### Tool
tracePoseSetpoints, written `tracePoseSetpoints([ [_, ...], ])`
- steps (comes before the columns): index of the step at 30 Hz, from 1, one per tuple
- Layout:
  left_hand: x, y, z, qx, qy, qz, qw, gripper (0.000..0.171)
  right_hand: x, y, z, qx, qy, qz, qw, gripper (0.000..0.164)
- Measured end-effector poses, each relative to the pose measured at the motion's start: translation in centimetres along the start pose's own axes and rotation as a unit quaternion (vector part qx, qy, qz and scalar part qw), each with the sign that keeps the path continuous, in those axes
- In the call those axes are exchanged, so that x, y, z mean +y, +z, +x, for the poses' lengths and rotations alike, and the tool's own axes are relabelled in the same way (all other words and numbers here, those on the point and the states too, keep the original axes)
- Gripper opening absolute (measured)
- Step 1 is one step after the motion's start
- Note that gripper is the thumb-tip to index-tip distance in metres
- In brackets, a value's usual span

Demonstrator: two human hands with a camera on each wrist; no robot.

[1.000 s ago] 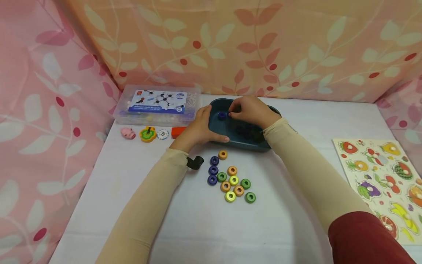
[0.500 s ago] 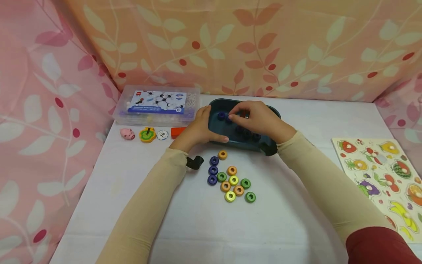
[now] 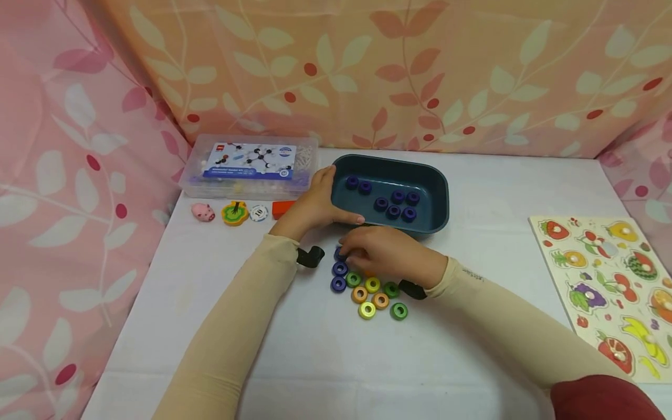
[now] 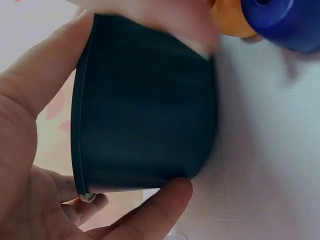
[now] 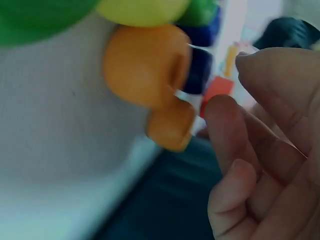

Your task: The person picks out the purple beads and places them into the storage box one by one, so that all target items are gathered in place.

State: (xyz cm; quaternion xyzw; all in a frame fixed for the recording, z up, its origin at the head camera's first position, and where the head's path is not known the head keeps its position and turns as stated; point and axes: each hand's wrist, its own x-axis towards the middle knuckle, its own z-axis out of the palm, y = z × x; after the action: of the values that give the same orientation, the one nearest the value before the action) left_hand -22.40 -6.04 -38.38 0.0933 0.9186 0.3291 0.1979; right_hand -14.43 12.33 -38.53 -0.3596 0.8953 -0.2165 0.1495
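Note:
A dark teal tub (image 3: 445, 201) stands at the back middle, with several purple ring beads (image 3: 393, 212) lying inside. My left hand (image 3: 315, 201) grips the tub's left end, the thumb on the near rim and the fingers along the far left side; the left wrist view shows the tub's end wall (image 4: 145, 105) between them. In front of the tub, my right hand (image 3: 391, 251) reaches over the loose beads, fingertips at the topmost purple bead (image 3: 338, 254). Between its thumb (image 5: 280, 75) and index finger nothing shows in the right wrist view. It hides part of the bead group.
Near it lie purple, orange (image 3: 359, 295), yellow (image 3: 367, 310) and green (image 3: 399, 311) ring beads. A clear kit box (image 3: 249, 169), a pink pig (image 3: 203, 212), a tree piece (image 3: 234, 214), a white chip (image 3: 258, 213) and a red block (image 3: 283, 209) sit left. A fruit puzzle board (image 3: 604, 291) lies right.
My right hand has left a second purple bead beside the first at the tub's left end, then come out toward me to the loose beads. My left hand has stayed on the tub.

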Motion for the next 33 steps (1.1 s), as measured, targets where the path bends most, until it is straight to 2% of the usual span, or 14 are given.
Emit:
tracePoseSetpoints([
  [6, 0.0, 0.1, 0.1, 0.002, 0.000, 0.004, 1.0000, 0.138, 0.5, 1.1, 1.3, -0.011, -0.008, -0.037, 0.999, 0.021],
  [12, 0.0, 0.0, 0.0, -0.003, 0.002, 0.001, 1.0000, 0.138, 0.3, 1.0, 1.4, -0.011, 0.003, -0.053, 0.999, 0.019],
  [17, -0.1, -0.1, 0.1, -0.009, -0.002, -0.003, 1.0000, 0.138, -1.1, -1.2, 0.0, -0.006, 0.010, -0.051, 0.999, 0.019],
  [20, -0.2, -0.2, 0.3, -0.005, 0.010, -0.001, 0.9999, 0.136, -1.1, -3.6, -0.9, 0.032, 0.006, -0.039, 0.999, 0.019],
  [23, -0.2, -0.3, 0.5, 0.002, 0.019, 0.001, 0.9998, 0.135, 0.1, -6.2, -0.8, 0.082, 0.014, -0.032, 0.996, 0.019],
  [26, -0.1, -0.3, 0.4, 0.000, 0.013, -0.003, 0.9999, 0.135, 2.1, -8.2, 0.4, 0.106, 0.051, -0.021, 0.993, 0.020],
  [30, -0.1, -0.1, 0.4, -0.005, 0.000, -0.006, 1.0000, 0.136, 4.9, -9.2, 3.2, 0.091, 0.091, 0.003, 0.992, 0.023],
  [33, -0.1, 0.0, 0.4, -0.007, 0.001, -0.004, 1.0000, 0.137, 6.6, -8.8, 5.2, 0.061, 0.089, 0.008, 0.994, 0.024],
])
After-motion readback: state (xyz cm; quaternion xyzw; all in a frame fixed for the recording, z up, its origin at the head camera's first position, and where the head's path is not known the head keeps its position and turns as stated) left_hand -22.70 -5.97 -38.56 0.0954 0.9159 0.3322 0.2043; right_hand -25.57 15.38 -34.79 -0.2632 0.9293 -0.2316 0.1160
